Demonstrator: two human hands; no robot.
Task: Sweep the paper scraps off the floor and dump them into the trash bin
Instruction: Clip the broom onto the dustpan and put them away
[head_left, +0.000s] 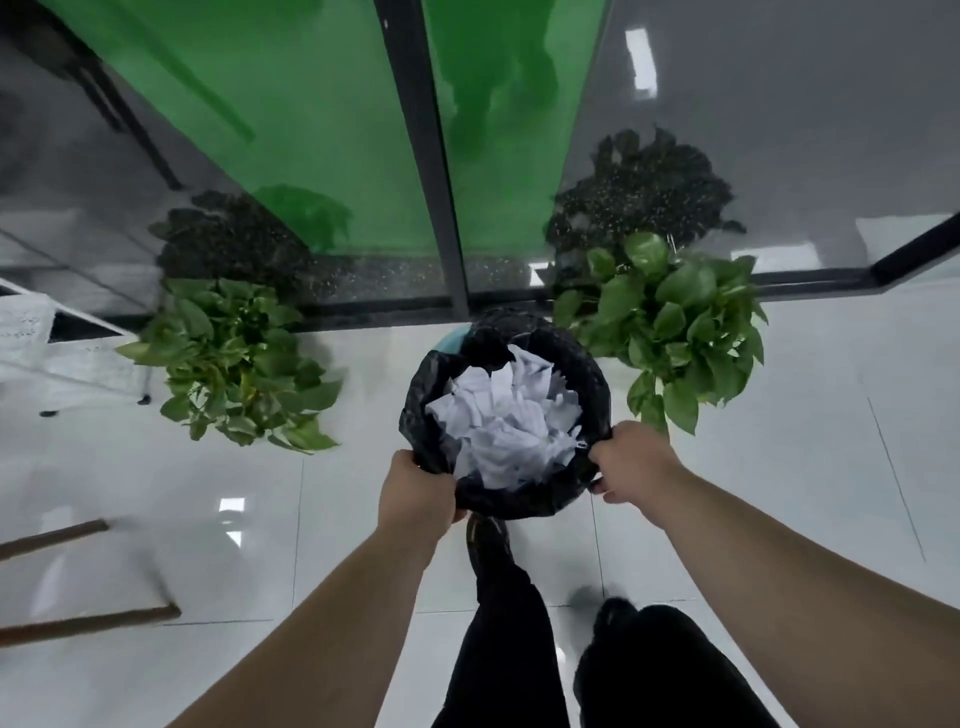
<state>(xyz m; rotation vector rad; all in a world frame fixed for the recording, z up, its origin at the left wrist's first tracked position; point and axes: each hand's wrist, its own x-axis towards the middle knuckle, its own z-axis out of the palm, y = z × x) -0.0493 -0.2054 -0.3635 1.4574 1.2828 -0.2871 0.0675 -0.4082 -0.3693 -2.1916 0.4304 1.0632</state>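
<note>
- Progress is looking nearly complete: the scraps (506, 415) are lying heaped inside the bin (589, 374), close to its rim.
- The bin is sitting at frame centre, with the glass wall (457, 156) at its 12 o'clock; I cannot tell whether it is resting on the floor (260, 519) or being lifted.
- At the rim's 7 o'clock the left hand (415, 493) is gripping the black liner (415, 415), fingers curled round it.
- At 4 o'clock the right hand (631, 462) is pinching the liner edge, fingers folded over it.
- The floor tiles in view are showing no loose scraps, so sweeping and dumping are seeming done; anything beyond the frame is staying unknown.
- Probably only settling the bin or liner is remaining.
- A plant (234, 358) is standing at the bin's 9 o'clock, a second plant (680, 317) at 2 o'clock, and wooden bars (88, 621) are lying at 8 o'clock.
</note>
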